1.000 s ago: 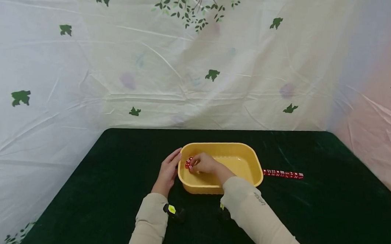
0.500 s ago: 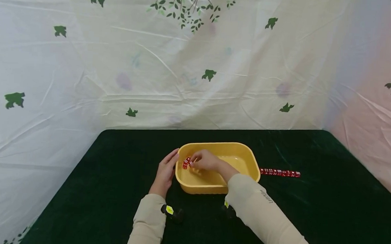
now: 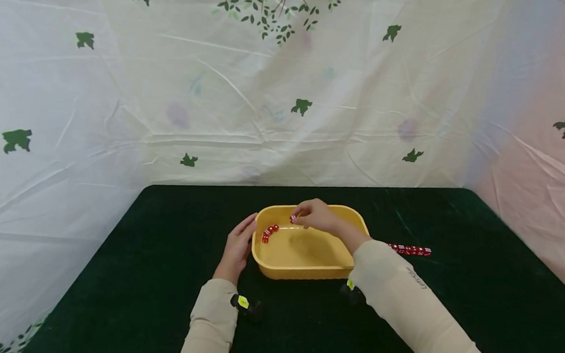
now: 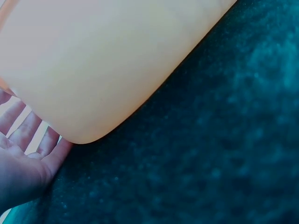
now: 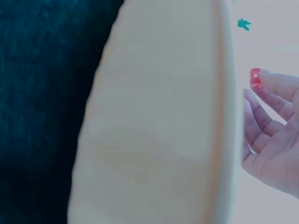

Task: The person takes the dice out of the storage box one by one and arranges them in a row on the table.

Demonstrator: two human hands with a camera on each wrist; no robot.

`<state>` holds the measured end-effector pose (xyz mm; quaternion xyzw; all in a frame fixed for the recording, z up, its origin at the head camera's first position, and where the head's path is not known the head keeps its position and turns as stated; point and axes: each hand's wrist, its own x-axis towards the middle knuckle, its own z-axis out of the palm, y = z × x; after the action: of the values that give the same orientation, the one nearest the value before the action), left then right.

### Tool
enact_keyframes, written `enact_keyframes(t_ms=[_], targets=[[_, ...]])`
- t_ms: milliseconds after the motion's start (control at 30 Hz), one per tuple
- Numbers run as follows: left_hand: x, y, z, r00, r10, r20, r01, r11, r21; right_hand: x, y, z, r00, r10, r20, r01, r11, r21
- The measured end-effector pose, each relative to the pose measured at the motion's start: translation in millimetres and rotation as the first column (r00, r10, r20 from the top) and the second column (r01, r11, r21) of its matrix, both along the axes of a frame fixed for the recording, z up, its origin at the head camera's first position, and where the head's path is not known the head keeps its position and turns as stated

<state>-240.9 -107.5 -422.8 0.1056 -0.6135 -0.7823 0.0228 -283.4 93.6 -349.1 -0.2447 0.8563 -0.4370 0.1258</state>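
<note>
Right hand (image 3: 317,217) pinches one red die (image 3: 292,218) at its fingertips, raised over the far rim of the yellow tub (image 3: 306,266) (die also shows in the right wrist view (image 5: 255,78)). Left hand (image 3: 237,247) lies flat with straight fingers against the tub's left outer wall, gripping nothing. A few more red dice (image 3: 268,232) sit inside the tub at its left end. The tub stands mid-worktop (image 3: 138,275); a row of red dice (image 3: 410,250) lies on the worktop just right of it.
</note>
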Motion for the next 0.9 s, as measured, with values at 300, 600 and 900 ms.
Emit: enact_keyframes(t_ms=[300,600,900], targets=[[2.2,0,1.9,1.0,-0.006,0.014,0.006,1.0,-0.005,-4.0,39,16.3,0.998,-0.057,-0.031,0.058,0.997,0.051],[1.4,-1,3.3,1.0,-0.004,0.009,0.004,1.0,-0.006,-7.1,74,25.6,0.991,-0.127,-0.031,0.13,0.986,0.108],[0.9,0,2.8,1.0,-0.004,0.009,0.004,1.0,-0.006,-9.8,118,25.9,0.982,-0.185,-0.034,0.188,0.976,0.114]])
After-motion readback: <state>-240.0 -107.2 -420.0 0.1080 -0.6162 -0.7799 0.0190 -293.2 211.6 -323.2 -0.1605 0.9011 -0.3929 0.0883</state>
